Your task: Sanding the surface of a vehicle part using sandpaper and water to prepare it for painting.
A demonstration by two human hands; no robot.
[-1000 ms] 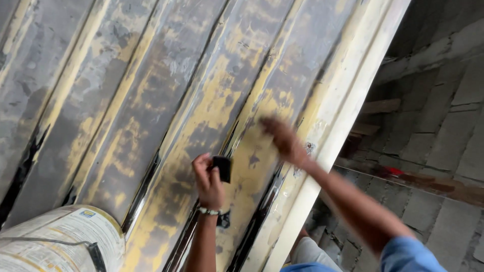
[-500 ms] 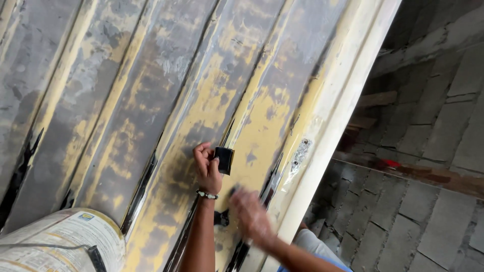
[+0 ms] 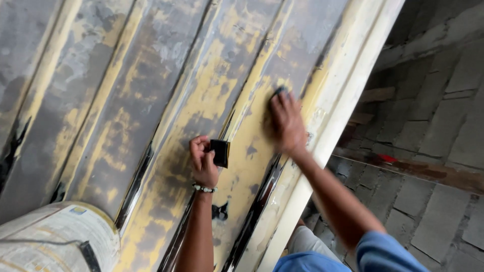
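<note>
My left hand [image 3: 203, 162] pinches a small black folded abrasive pad [image 3: 220, 153] against the worn yellow-grey ribbed metal panel [image 3: 151, 100]. At two o'clock, my right hand [image 3: 286, 122] presses flat on a dark pad [image 3: 280, 91]; even strokes along the rib seem best.

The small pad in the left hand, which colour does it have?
The small pad is black, held by the left hand; the head view shows it best.

Ribbed panel [image 3: 166, 100] – worn yellow-grey paint, small dark pad [image 3: 220, 152] against it
</note>
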